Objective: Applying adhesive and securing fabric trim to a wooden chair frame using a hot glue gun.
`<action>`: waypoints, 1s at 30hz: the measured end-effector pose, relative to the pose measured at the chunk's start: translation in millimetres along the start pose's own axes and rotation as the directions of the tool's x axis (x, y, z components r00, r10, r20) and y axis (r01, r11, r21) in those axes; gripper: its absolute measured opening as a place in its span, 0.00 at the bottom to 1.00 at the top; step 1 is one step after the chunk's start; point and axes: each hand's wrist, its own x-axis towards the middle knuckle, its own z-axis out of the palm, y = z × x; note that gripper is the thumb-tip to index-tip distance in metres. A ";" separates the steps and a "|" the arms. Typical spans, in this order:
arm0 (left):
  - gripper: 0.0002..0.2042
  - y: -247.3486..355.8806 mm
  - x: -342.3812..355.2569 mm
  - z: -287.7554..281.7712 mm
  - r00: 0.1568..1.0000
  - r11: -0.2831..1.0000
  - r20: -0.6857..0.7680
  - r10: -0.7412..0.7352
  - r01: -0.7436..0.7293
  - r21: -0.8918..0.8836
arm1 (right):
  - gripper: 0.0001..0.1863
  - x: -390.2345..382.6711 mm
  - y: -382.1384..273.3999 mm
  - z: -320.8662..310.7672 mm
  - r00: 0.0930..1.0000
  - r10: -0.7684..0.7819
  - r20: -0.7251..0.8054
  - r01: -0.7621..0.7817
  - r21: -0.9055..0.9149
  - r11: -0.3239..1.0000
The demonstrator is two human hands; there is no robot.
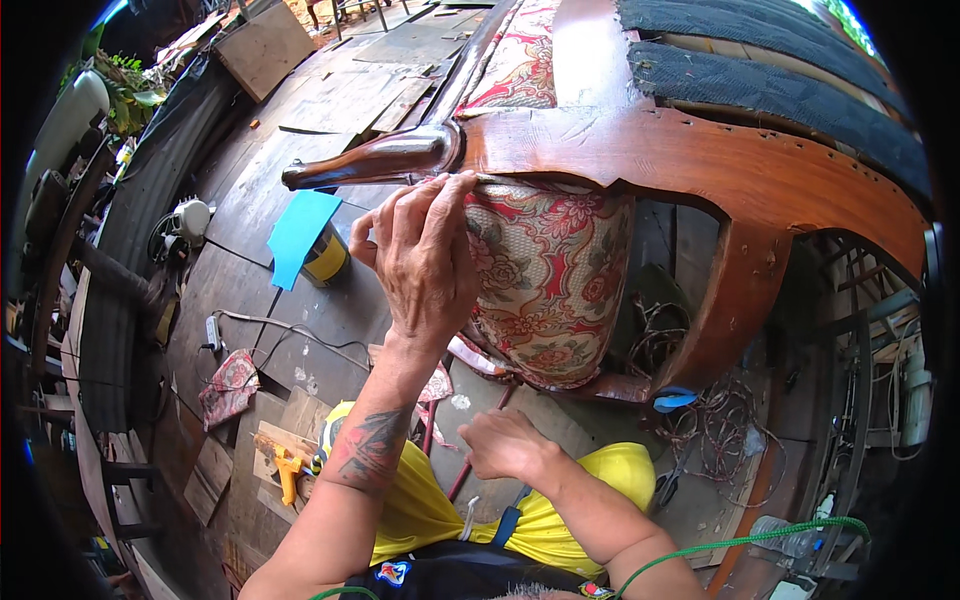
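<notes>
A polished wooden chair (745, 160) lies tipped over in front of me, its leg (375, 158) pointing left. Red and cream floral upholstery (550, 280) fills the space below its rail. My left hand (425, 255) reaches up to where the fabric meets the wood near that leg. Its fingers are bent and closed at this edge; anything pinched there is too small to make out. Lower down, over my lap, my right hand (505, 445) is curled closed, apart from the chair. Whatever it may hold is hidden.
Dark webbing straps (740, 75) cross the chair's underside. Left of the chair stands a tin (327, 260) topped by a blue sheet (300, 230). A yellow glue gun (288, 475), fabric scrap (230, 390) and white socket block (212, 333) lie on the boards. Tangled cords (715, 430) and scissors (665, 490) lie right.
</notes>
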 end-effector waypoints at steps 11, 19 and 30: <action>0.22 1.3 -1.2 0.6 0.999 0.999 0.036 -0.025 0.026 -0.036 | 0.11 25.1 4.2 22.6 1.000 0.006 0.025 -0.006 -0.004 1.000; 0.19 3.0 -1.8 0.4 0.998 0.998 0.020 -0.054 0.054 -0.038 | 0.08 40.3 1.3 37.2 0.999 -0.021 -0.049 0.019 -0.032 0.999; 0.18 7.4 -2.6 -1.3 0.996 0.997 0.042 -0.074 0.074 -0.004 | 0.05 42.1 -11.9 37.8 0.998 -0.035 -0.048 0.032 -0.052 0.998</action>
